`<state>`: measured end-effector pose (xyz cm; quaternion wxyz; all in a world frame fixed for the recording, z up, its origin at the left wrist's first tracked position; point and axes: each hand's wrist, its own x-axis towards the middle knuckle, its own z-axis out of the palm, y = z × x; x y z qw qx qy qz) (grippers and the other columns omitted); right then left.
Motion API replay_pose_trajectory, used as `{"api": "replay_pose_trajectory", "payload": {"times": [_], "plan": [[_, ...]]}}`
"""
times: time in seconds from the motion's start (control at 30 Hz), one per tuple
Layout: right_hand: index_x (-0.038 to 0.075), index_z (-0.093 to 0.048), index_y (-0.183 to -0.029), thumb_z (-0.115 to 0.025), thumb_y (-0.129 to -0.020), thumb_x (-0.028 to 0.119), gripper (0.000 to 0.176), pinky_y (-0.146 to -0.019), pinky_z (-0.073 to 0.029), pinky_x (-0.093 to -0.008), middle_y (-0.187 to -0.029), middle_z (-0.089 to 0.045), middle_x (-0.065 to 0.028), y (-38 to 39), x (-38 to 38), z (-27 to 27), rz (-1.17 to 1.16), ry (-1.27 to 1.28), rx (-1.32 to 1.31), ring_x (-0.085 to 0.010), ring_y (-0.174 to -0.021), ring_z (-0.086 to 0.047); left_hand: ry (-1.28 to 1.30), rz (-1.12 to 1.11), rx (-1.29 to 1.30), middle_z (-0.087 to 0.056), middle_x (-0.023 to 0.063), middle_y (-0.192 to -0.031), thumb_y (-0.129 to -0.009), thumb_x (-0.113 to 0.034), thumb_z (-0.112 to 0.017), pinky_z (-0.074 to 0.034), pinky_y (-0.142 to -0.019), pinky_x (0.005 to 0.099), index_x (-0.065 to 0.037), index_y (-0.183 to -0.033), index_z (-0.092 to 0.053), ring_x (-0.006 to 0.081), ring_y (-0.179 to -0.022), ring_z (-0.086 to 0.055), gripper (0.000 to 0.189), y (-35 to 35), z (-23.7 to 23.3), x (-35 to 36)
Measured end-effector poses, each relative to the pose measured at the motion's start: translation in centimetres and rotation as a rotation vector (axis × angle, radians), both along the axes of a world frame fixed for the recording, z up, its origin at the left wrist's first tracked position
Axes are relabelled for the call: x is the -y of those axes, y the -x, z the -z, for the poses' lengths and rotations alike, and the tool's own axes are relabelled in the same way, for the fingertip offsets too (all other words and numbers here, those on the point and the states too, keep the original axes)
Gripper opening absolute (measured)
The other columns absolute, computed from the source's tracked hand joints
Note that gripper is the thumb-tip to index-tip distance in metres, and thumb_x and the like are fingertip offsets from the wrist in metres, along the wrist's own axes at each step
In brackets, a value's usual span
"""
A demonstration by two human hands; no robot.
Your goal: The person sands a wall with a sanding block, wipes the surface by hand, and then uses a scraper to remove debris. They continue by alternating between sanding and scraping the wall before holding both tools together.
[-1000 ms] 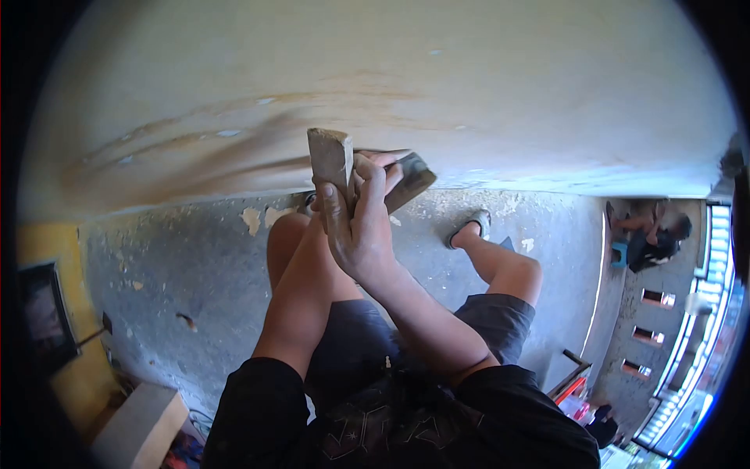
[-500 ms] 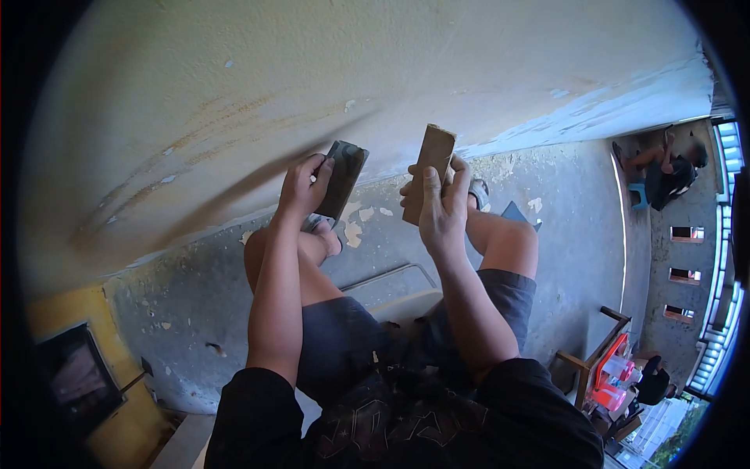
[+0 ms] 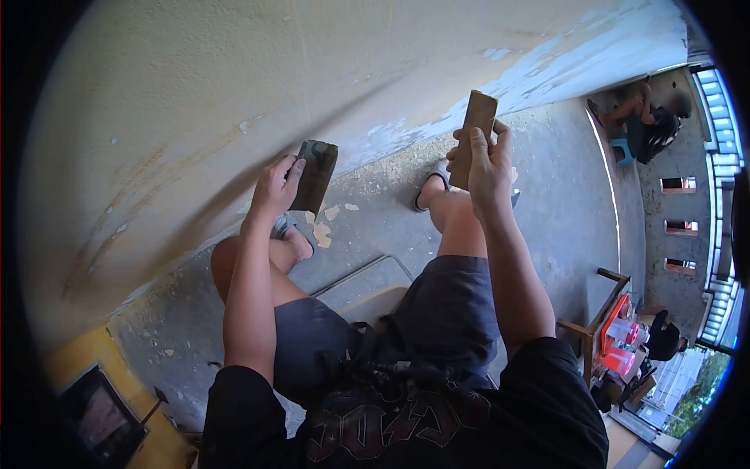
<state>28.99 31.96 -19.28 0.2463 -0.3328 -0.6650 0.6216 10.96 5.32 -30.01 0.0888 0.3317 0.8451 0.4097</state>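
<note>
My left hand (image 3: 275,187) grips a dark, flat sanding block (image 3: 316,177) by its left edge, close to the wall, with a patterned patch near its top. My right hand (image 3: 486,166) is wrapped around a brown, flat rectangular sanding block (image 3: 474,134), held up with its long side nearly upright in the view. That block is apart from the wall surface as far as I can tell. The wall (image 3: 258,86) has a cream coat with brown smears and bare bluish-white patches (image 3: 539,66).
Paint flakes (image 3: 321,234) lie on the grey floor (image 3: 555,211) between my feet. I sit on a chair (image 3: 367,301). At right, a person (image 3: 656,129) sits on a blue stool, and another person (image 3: 664,336) is near a wooden table (image 3: 582,332) holding red containers. A dark-framed panel (image 3: 101,414) is at lower left.
My right hand has moved up and right with its block, and my left hand has shifted left with its own. My right-side leg has moved inward, and the view has turned slightly.
</note>
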Motion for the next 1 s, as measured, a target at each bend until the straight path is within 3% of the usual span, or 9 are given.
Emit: {"api": "replay_pose_trajectory", "payload": {"times": [0.17, 0.3, 0.47, 0.53, 0.67, 0.77, 0.87, 0.97, 1.0], "plan": [[0.005, -0.034, -0.124, -0.045, -0.102, 0.017, 0.027, -0.055, -0.054, -0.0295, -0.099, -0.061, -0.0144, 0.5, 5.3, 3.8, -0.112, 0.225, -0.135, -0.0158, -0.072, -0.063, 0.033, 0.024, 0.046, -0.058, 0.0237, -0.077, -0.098, -0.026, -0.051, -0.043, -0.065, 0.0455, 0.002, -0.086, -0.056, 0.0423, -0.074, -0.057, 0.030, -1.4, -0.1, -0.9], [0.004, -0.033, -0.124, -0.047, -0.102, 0.017, 0.030, -0.052, -0.052, -0.0286, -0.093, -0.062, -0.0123, -0.2, 9.7, 9.6, -0.192, 0.256, 0.081, -0.0152, -0.066, -0.063, 0.108, 0.054, 0.027, -0.058, 0.0235, -0.075, -0.097, -0.028, -0.053, -0.043, -0.063, 0.0438, 0.001, -0.090, -0.058, 0.0430, -0.070, -0.055, 0.030, -2.2, 0.1, -0.4], [0.003, -0.036, -0.123, -0.051, -0.099, 0.021, 0.033, -0.049, -0.051, -0.0313, -0.090, -0.063, -0.0147, -0.5, 10.1, 9.2, -0.362, 0.207, 0.153, -0.0171, -0.064, -0.064, 0.253, 0.044, 0.030, -0.064, 0.0228, -0.087, -0.097, -0.030, -0.053, -0.047, -0.072, 0.0452, 0.002, -0.093, -0.062, 0.0419, -0.083, -0.060, 0.032, -2.5, 0.0, 0.8], [0.002, -0.039, -0.122, -0.055, -0.097, 0.022, 0.036, -0.055, -0.053, -0.0306, -0.094, -0.063, -0.0135, -0.1, 9.5, 9.2, -0.441, 0.131, 0.316, -0.0162, -0.069, -0.065, 0.315, -0.011, 0.015, -0.064, 0.0238, -0.089, -0.097, -0.030, -0.052, -0.047, -0.073, 0.0458, 0.002, -0.094, -0.062, 0.0430, -0.086, -0.060, 0.033, -2.8, -0.9, 1.1], [0.002, -0.039, -0.125, -0.058, -0.094, 0.021, 0.042, -0.056, -0.053, -0.0317, -0.095, -0.063, -0.0148, -0.3, 9.4, 9.2, -0.454, 0.061, 0.355, -0.0171, -0.071, -0.066, 0.265, -0.096, 0.023, -0.063, 0.0244, -0.085, -0.097, -0.030, -0.052, -0.047, -0.071, 0.0455, 0.002, -0.092, -0.061, 0.0433, -0.082, -0.060, 0.033, -4.1, -3.2, 2.4], [-0.002, -0.037, -0.126, -0.058, -0.089, 0.016, 0.046, -0.063, -0.053, -0.0394, -0.091, -0.064, -0.0214, -0.4, 9.0, 8.6, -0.449, 0.035, 0.293, -0.0270, -0.069, -0.068, 0.262, -0.162, 0.029, -0.062, 0.0242, -0.080, -0.096, -0.030, -0.053, -0.046, -0.068, 0.0445, 0.003, -0.090, -0.061, 0.0424, -0.075, -0.059, 0.035, -4.6, -4.6, 2.8], [-0.001, -0.040, -0.125, -0.058, -0.085, 0.010, 0.045, -0.080, -0.051, -0.0424, -0.092, -0.064, -0.0257, -0.7, 8.5, 10.8, -0.482, -0.113, 0.255, -0.0362, -0.089, -0.067, 0.168, -0.229, 0.021, -0.061, 0.0237, -0.074, -0.096, -0.031, -0.055, -0.045, -0.065, 0.0437, 0.003, -0.089, -0.060, 0.0405, -0.069, -0.058, 0.036, -6.7, -7.1, 2.9], [0.002, -0.038, -0.129, -0.058, -0.088, 0.012, 0.047, -0.075, -0.054, -0.0349, -0.100, -0.063, -0.0170, -0.4, 8.1, 12.0, -0.504, -0.194, 0.242, -0.0230, -0.085, -0.067, 0.089, -0.368, 0.072, -0.060, 0.0246, -0.073, -0.096, -0.032, -0.056, -0.045, -0.064, 0.0433, 0.003, -0.090, -0.062, 0.0311, -0.067, -0.063, 0.035, -8.1, -8.1, 2.6], [0.002, -0.038, -0.129, -0.058, -0.088, 0.012, 0.047, -0.075, -0.054, -0.0349, -0.100, -0.063, -0.0170, 0.2, 8.1, 11.9, -0.518, -0.200, 0.230, -0.0230, -0.085, -0.067, 0.085, -0.384, 0.063, -0.060, 0.0246, -0.073, -0.096, -0.032, -0.056, -0.045, -0.064, 0.0433, 0.003, -0.090, -0.062, 0.0311, -0.067, -0.063, 0.035, -7.9, -8.4, 2.9]]}}
